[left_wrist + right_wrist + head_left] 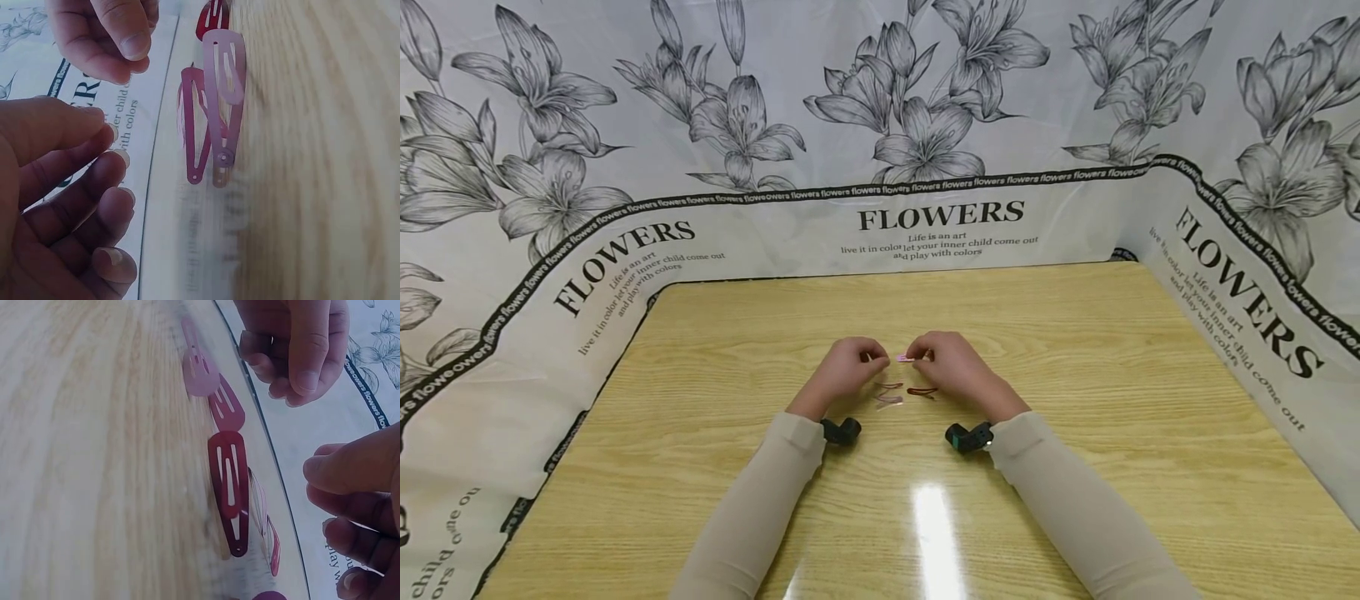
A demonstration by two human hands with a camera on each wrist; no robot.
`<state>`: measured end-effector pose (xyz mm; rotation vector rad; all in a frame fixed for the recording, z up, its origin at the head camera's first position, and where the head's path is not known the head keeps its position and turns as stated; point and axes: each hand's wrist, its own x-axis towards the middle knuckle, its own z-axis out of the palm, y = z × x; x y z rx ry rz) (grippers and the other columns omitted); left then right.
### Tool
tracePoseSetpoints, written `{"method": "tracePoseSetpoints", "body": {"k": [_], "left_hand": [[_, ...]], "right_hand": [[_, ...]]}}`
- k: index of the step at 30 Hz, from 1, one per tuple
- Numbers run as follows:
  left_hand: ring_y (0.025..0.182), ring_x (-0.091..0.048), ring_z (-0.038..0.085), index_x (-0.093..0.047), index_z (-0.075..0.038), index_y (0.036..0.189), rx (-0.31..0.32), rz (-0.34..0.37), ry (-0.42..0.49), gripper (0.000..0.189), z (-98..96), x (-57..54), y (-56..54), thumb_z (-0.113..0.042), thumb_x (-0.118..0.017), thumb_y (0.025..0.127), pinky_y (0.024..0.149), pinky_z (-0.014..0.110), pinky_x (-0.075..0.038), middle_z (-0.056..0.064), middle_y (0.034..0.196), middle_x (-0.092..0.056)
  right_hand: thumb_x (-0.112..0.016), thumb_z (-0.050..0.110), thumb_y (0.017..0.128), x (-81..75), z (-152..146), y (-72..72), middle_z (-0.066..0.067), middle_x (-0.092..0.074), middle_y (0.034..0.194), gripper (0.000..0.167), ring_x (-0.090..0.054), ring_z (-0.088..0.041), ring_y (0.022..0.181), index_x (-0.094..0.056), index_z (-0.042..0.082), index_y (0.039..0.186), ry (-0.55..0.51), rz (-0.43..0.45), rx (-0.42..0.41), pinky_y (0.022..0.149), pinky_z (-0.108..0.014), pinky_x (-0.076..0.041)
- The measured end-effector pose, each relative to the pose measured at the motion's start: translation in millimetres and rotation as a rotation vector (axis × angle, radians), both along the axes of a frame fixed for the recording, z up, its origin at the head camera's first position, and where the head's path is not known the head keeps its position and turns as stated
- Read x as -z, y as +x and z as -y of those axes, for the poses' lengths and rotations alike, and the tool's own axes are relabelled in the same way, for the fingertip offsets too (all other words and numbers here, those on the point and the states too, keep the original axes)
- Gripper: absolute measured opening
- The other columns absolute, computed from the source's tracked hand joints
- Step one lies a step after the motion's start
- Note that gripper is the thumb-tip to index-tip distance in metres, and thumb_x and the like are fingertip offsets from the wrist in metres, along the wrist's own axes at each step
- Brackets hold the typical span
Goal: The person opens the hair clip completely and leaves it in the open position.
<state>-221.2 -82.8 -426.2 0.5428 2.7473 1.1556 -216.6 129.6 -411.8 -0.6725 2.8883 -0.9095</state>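
Observation:
Several snap hair clips stand or lie between my hands. The pale pink clip (215, 112) and the deeper pink clip (192, 125) are nearest my left hand (850, 367), whose fingers are loosely bent with nothing visible between them. Close to my right hand (951, 367) is the dark red clip (229, 487); its thumb and index tips come together, and no clip shows between them in the wrist views. A bright pink clip (904, 358) appears between the two hands in the head view, right beside the right fingertips.
A wood-grain table (737, 500) lies under the hands. White cloth (775, 242) with printed flowers and lettering borders its back and sides. Beyond the dark red clip, a thin red clip (274, 547) shows edge-on. A purple rounded edge (270, 595) peeks in at the right wrist view's bottom.

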Motion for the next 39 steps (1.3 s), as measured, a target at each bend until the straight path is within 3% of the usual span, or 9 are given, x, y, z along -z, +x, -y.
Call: {"method": "tracePoseSetpoints", "body": {"k": [8, 17, 24, 39], "left_hand": [[0.074, -0.056, 0.014, -0.072, -0.017, 0.096, 0.014, -0.013, -0.034, 0.015, -9.9, -5.2, -8.3, -0.027, -0.061, 0.095, 0.068, 0.029, -0.048, -0.001, 0.091, -0.067], [0.082, -0.059, 0.015, -0.071, -0.014, 0.096, -0.003, 0.043, -0.069, 0.013, -17.8, -8.2, -14.3, -0.024, -0.062, 0.095, 0.078, 0.034, -0.050, 0.000, 0.094, -0.068], [0.088, -0.060, 0.016, -0.072, -0.010, 0.099, -0.010, 0.064, -0.123, 0.015, -22.5, -9.0, -19.8, -0.021, -0.064, 0.094, 0.084, 0.035, -0.050, 0.002, 0.097, -0.069], [0.084, -0.061, 0.017, -0.074, -0.007, 0.096, 0.002, 0.050, -0.230, 0.013, -30.1, -10.5, -27.6, -0.017, -0.066, 0.091, 0.081, 0.032, -0.051, 0.005, 0.094, -0.070]], "right_hand": [[-0.061, 0.016, 0.094, -1.3, -3.7, -5.8, -0.003, -0.069, 0.105, 0.014, -0.060, -0.019, 0.088, -0.073, 0.015, 0.102, 0.021, -0.010, 0.015, 0.079, -0.037, -0.050], [-0.060, 0.020, 0.096, -2.8, -4.7, -11.1, -0.004, -0.070, 0.103, 0.018, -0.059, -0.019, 0.083, -0.072, 0.011, 0.106, 0.046, 0.008, 0.014, 0.078, -0.038, -0.050], [-0.063, 0.018, 0.093, -1.3, -4.1, -15.7, -0.005, -0.071, 0.100, 0.017, -0.064, -0.022, 0.095, -0.073, 0.010, 0.104, 0.074, 0.008, 0.005, 0.087, -0.041, -0.051], [-0.065, 0.020, 0.091, -2.9, 1.6, -21.8, -0.006, -0.072, 0.096, 0.016, -0.065, -0.024, 0.091, -0.075, 0.009, 0.099, 0.256, -0.050, -0.017, 0.085, -0.042, -0.051]]}}
